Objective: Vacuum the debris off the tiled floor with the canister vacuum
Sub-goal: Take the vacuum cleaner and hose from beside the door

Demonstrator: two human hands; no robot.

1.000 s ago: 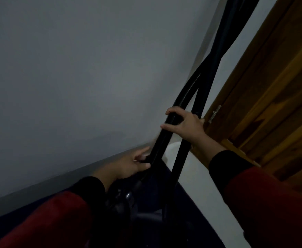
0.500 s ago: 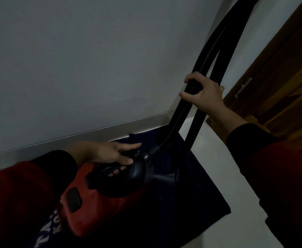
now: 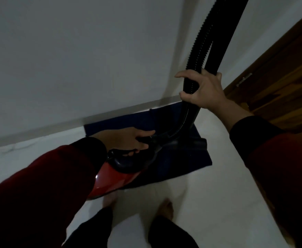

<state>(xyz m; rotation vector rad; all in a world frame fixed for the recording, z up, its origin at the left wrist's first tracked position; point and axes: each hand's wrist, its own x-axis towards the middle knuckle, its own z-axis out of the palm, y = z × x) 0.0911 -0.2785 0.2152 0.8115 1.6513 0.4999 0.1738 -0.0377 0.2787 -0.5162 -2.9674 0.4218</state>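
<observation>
**A:** What are your hands doing?

**B:** Your left hand has its fingers curled round the black carry handle on top of the red vacuum. You seem to hold it there so the canister can be lifted or steadied. Your right hand is clasped round the ribbed black hose, with the smooth black tube pressed against the same palm. Holding both together probably stops the hose swinging while the body is handled.

**A:** Where does the vacuum sit?

**B:** It is low in front of you, just ahead of your bare feet. Its front end is over a dark blue mat; whether it rests on the mat or hangs just above, I cannot tell. The hose leaves the front of the canister, curves up through your right hand and goes out of the top of the view.

**A:** And the room?

**B:** It is dim. The floor is pale, glossy tile, and I can make out no debris in this light. A plain grey wall stands ahead with a pale skirting along its foot; the mat lies against it. To your right is a brown wooden door with a metal hinge.

**A:** Has cleaning begun?

**B:** I judge not: the nozzle is out of sight and you appear to be positioning the machine.
</observation>
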